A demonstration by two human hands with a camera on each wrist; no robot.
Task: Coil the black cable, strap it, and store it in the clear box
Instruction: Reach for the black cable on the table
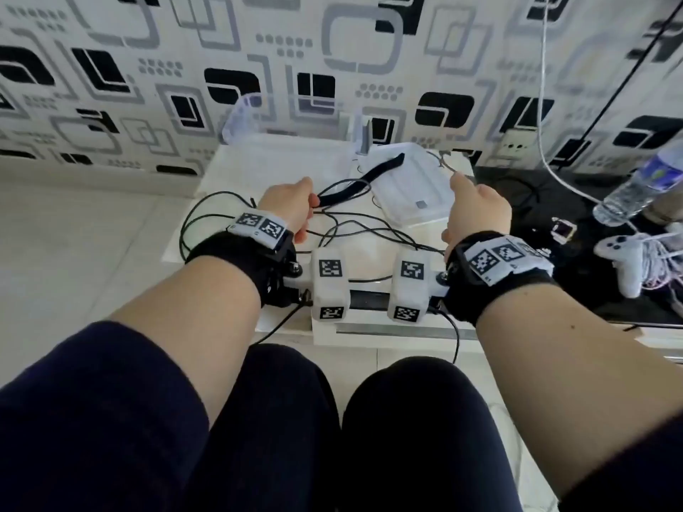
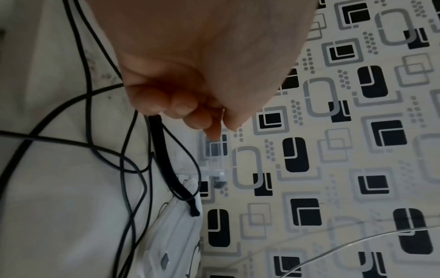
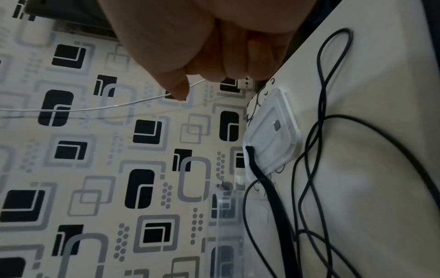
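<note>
The left hand pinches the black strap (long axis running forward-right onto the lid) among the loose, uncoiled black cable on the white table, nearer it than the clenched, empty right hand.

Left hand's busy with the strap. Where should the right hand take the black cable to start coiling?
Probably the single strand of the black cable lying flat on the white table just left of the right hand. Come down from above with a thumb-and-finger grip: there it runs alone, clear of the tangled crossings by the left hand.
</note>
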